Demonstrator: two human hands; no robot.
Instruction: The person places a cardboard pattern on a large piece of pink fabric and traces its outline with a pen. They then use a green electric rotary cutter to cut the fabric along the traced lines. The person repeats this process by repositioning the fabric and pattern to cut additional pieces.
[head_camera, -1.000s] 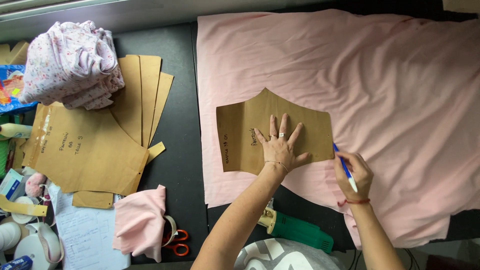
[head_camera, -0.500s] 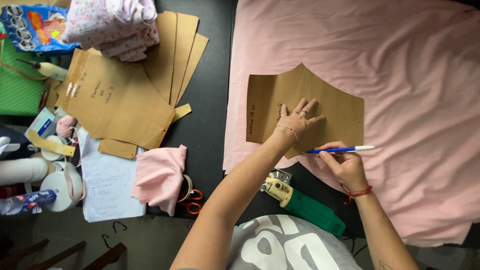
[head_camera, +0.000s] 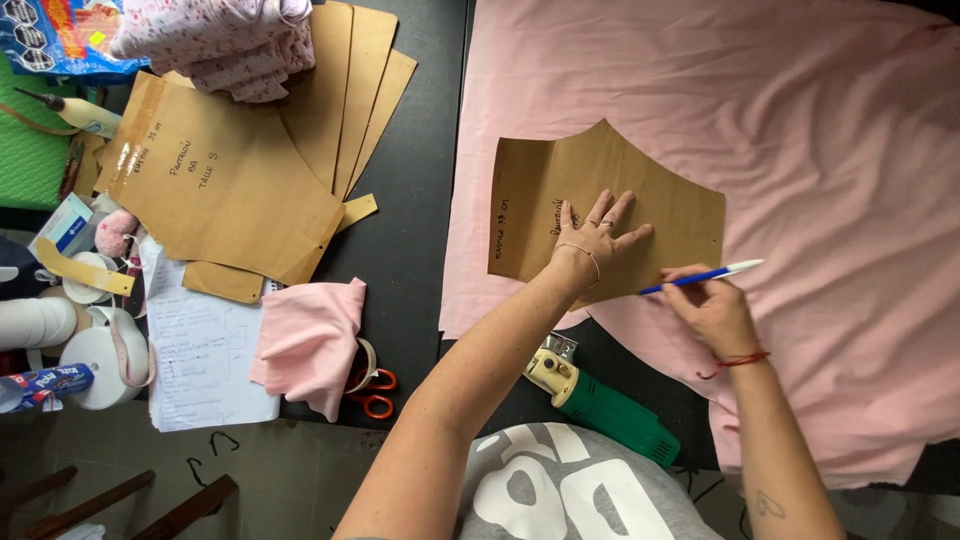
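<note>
1. Head view: the left hand (head_camera: 592, 238) lies flat with fingers spread on the brown paper pattern piece (head_camera: 600, 205), pinning it so it cannot slide on the pink fabric (head_camera: 800, 130).
2. The right hand (head_camera: 712, 308) is closed around a blue pen (head_camera: 700, 277), its tip seemingly at the pattern's lower edge, though contact is hard to confirm.
3. More pattern pieces (head_camera: 240, 170) are stacked well apart on the left; orange-handled scissors (head_camera: 372, 392) and a green cutter (head_camera: 600, 408) lie near the body.

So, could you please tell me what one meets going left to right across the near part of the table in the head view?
White tape rolls → handwritten paper sheet → folded pink cloth → orange-handled scissors → green electric cutter → right hand holding a blue pen.
</note>
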